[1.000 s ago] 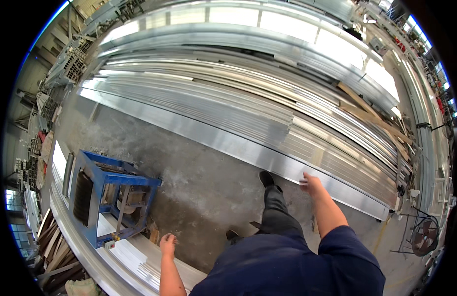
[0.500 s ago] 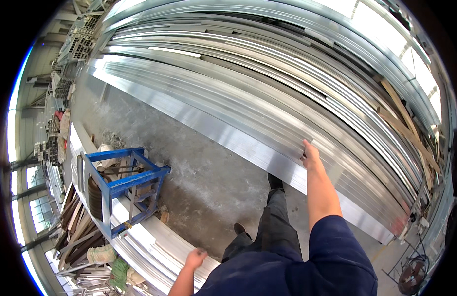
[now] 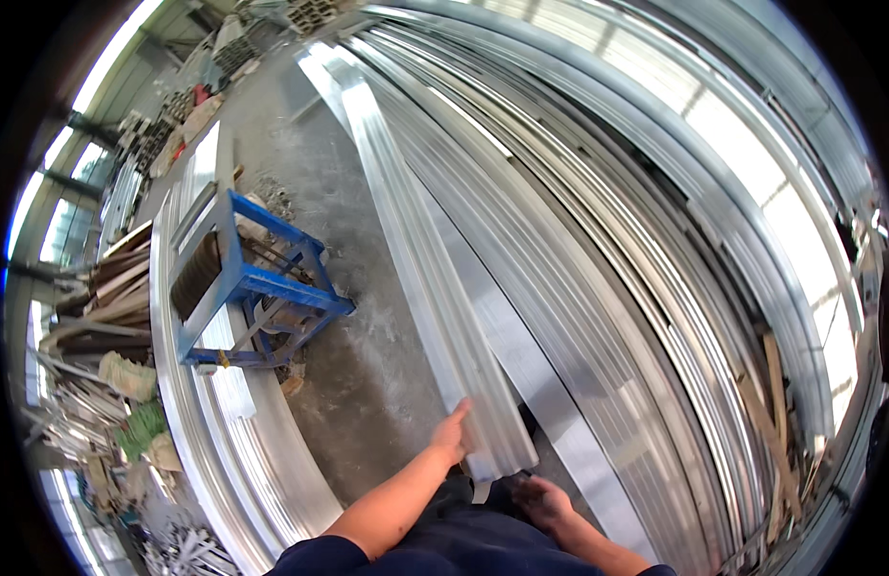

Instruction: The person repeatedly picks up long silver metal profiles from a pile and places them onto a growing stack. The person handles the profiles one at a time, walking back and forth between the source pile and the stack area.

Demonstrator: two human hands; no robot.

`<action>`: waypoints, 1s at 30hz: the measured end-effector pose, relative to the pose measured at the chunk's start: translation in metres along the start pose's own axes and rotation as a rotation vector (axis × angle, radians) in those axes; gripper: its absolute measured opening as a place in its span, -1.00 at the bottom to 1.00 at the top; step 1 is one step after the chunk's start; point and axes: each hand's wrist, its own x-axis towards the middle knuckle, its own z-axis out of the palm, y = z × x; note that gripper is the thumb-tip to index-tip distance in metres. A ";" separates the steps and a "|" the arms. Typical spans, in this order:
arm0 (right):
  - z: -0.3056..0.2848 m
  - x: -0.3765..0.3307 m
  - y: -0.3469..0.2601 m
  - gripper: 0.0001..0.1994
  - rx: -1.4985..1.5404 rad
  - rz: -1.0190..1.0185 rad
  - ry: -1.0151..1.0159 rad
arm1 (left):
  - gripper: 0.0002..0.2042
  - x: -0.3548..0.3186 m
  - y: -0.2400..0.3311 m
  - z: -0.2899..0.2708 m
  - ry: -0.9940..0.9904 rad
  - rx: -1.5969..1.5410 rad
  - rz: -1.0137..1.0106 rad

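A long ribbed silvery metal profile slants over the floor, its near end close to my body. My left hand is closed on its left edge near that end, thumb on top. Just off the profile's near right corner is my right hand, fingers curled and a little blurred. A small dark thing shows at its fingertips, and what the hand holds is unclear. To the right, more ribbed profiles lie side by side, with a flat shiny strip along their near side.
A blue metal frame stand is left of the floor strip, beside long pale profiles. Wooden boards lean at the far right. Scrap strips and a green bundle lie at the lower left. Grey concrete floor runs between the stacks.
One profile has come away from the right-hand stack and swung left over the floor. My left hand has moved onto it; my right hand has drawn back toward my body. The view has turned.
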 end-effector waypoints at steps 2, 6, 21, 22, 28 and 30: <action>-0.005 0.016 0.013 -0.82 -0.180 0.005 0.102 | -0.34 -0.029 0.029 -0.030 0.143 0.069 0.069; 0.014 0.032 -0.004 -0.80 -0.273 -0.115 0.077 | -0.32 -0.107 0.090 -0.110 0.417 0.317 0.256; 0.378 0.139 0.118 -0.45 -0.793 -0.106 -0.249 | -0.30 -0.236 0.243 -0.297 0.638 0.676 0.444; 0.411 0.154 0.128 -0.41 -0.807 -0.064 -0.271 | -0.29 -0.239 0.251 -0.308 0.675 0.707 0.434; 0.615 0.255 0.148 -0.39 -0.754 -0.002 -0.530 | -0.22 -0.254 0.303 -0.334 0.755 0.906 0.305; 0.687 0.270 0.158 -0.36 -0.799 -0.081 -0.519 | -0.22 -0.263 0.311 -0.337 0.868 1.070 0.290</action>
